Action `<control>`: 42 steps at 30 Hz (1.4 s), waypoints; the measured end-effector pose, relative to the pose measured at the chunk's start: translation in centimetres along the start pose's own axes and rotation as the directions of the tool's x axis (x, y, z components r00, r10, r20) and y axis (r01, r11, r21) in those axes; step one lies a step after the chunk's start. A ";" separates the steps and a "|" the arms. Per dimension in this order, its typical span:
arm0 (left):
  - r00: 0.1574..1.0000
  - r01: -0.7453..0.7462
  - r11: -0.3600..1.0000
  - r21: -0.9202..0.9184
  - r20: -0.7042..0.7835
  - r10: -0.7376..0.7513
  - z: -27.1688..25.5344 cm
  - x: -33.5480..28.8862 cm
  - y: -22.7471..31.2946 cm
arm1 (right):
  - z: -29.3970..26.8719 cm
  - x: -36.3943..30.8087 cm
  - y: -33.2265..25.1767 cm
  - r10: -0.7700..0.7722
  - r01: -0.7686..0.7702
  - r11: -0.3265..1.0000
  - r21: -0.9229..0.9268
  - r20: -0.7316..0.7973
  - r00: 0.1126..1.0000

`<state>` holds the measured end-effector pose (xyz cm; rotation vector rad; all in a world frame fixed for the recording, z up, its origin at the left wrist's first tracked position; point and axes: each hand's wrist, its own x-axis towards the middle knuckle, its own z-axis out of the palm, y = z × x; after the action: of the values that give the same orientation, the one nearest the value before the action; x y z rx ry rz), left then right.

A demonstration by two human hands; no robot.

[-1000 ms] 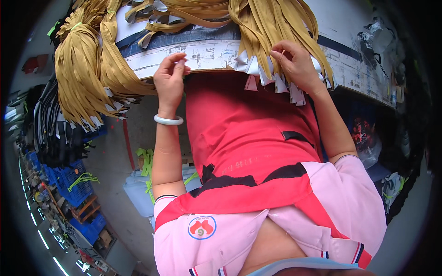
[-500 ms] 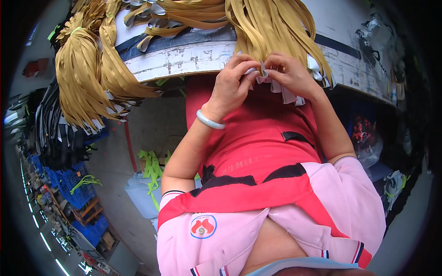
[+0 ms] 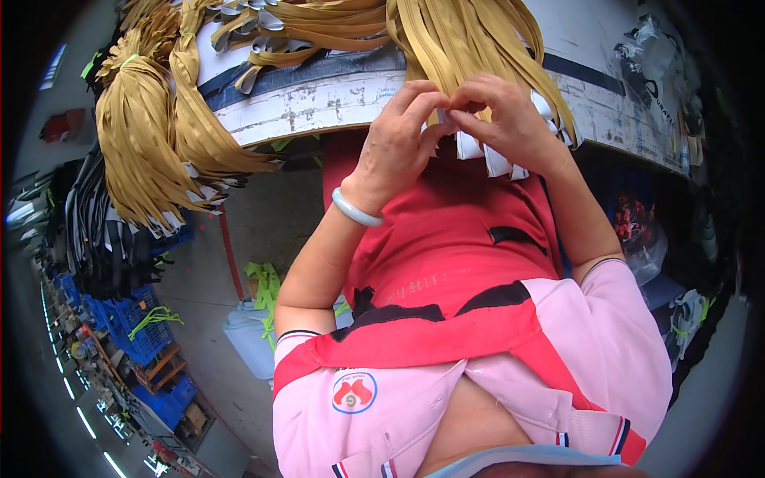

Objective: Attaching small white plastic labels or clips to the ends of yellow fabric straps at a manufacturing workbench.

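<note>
Long gold fabric strips (image 3: 462, 48) hang over the table's near edge in front of me, their white ends (image 3: 496, 162) dangling by my red apron. My left hand (image 3: 398, 139), with a pale bangle on the wrist, pinches at the end of one of these strips. Opposite it, my right hand (image 3: 510, 119) has thumb and forefinger pressed together at the same strip end. The fingertips of both hands meet or nearly meet there. Most of the piece between them is hidden by the fingers.
More gold strips (image 3: 319, 24) lie across the white-topped table (image 3: 311, 111). Tied gold bundles (image 3: 139, 135) hang at its left, above dark strips (image 3: 103, 239). Blue crates (image 3: 135, 323) stand at lower left. Clear plastic bags (image 3: 649, 64) lie at the right.
Both hands have shifted slightly, the fingertips drawing closer together. The small white-grey end that showed between them is now mostly covered, and the hanging white ends have swung a little.
</note>
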<state>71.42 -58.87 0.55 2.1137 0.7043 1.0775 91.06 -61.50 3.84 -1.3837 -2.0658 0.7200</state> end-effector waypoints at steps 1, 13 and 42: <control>1.000 0.002 1.000 -0.002 0.001 -0.002 0.3 0.0 -0.2 | 0.5 -0.2 0.2 0.007 -0.004 0.998 0.056 -0.057 0.998; 0.882 0.353 0.377 -0.857 0.170 -0.439 -1.5 -0.7 -3.2 | 1.4 0.5 1.6 0.128 -0.017 0.847 0.531 -0.172 0.977; 0.921 0.387 0.611 -0.691 0.325 -0.216 -5.6 2.6 -2.3 | 0.7 3.9 0.4 0.029 -0.180 0.457 0.871 0.188 0.982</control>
<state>67.69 -53.81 2.59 1.2909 0.3847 0.7438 89.60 -57.80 3.58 -0.8095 -1.2568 1.6978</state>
